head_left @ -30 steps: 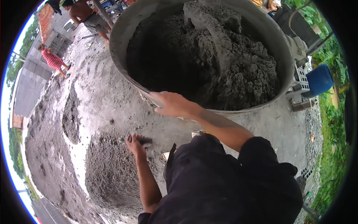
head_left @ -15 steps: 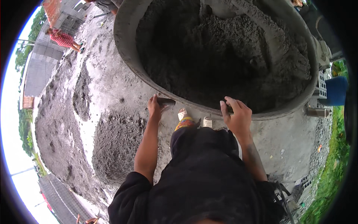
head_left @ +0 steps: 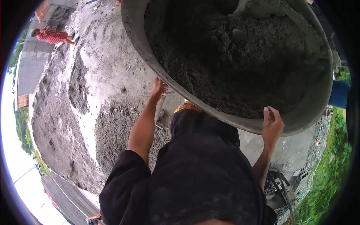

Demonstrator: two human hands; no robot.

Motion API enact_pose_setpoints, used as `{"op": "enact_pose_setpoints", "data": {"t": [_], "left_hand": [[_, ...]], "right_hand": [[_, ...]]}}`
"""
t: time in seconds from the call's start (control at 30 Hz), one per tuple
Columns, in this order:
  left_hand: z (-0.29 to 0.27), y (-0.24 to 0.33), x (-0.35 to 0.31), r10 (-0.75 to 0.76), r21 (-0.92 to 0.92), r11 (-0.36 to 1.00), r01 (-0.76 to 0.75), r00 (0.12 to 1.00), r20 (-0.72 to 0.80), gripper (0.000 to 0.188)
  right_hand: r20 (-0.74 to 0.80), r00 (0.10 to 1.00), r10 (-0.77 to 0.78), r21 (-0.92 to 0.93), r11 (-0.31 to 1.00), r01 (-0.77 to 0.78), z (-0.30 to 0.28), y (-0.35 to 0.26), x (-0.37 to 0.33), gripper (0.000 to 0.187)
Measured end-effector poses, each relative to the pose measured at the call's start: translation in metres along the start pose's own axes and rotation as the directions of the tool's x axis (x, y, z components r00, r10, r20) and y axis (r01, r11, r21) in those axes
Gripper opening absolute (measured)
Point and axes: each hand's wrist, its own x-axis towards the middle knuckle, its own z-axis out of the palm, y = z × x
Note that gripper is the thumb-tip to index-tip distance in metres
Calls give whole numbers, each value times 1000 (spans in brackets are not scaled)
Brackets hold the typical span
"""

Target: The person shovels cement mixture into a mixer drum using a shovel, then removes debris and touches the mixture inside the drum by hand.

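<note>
A large grey mixer drum (head_left: 139, 41) tips its wide round mouth toward me. Inside lies wet grey concrete mix (head_left: 240, 41), partly in deep shadow. Outside the rim on the left, my left hand (head_left: 159, 90) is closed; its fingers are partly hidden, and what they grip is unclear. My right hand (head_left: 273, 125) lies at the near right part of the rim, its fingers curled over the edge and their tips toward the mix.
A heap of grey gravelly mix (head_left: 112, 138) lies on the dusty ground at left. Beyond it stands a person in a red striped shirt (head_left: 54, 36) near a block wall (head_left: 32, 71). At right are a blue container (head_left: 339, 94), a dark metal frame (head_left: 281, 191) and grass (head_left: 330, 176).
The drum's mouth has dropped nearer to my body and hides my feet. My right hand has slid right along the rim; my left hand has risen slightly, and the dark bar beside it is hidden.
</note>
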Motion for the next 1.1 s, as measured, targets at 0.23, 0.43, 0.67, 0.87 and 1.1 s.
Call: {"op": "enact_pose_setpoints", "data": {"t": [0.23,0.43,0.67,0.87,1.1], "left_hand": [[-35,58,-25,63,285,958,-43,996,-61,57],[-84,254,-69,782,585,601,-545,249,-571,20],[37,395,21,481,652,228,-723,666,570,22],[69,353,193,158,833,-375,-407,857,490,33],[129,266,206,274,947,238,-217,950,149,38]], "right_hand": [[-81,994,74,-58,995,-79,5,-3,3,27],[310,949,65,-7,998,-66,9,-26,13,31],[661,678,-321,111,936,334,54,-90,82,39],[751,541,-379,76,863,499,210,-126,130,32],[604,564,-563,-69,668,741,355,-97,109,30]]}}
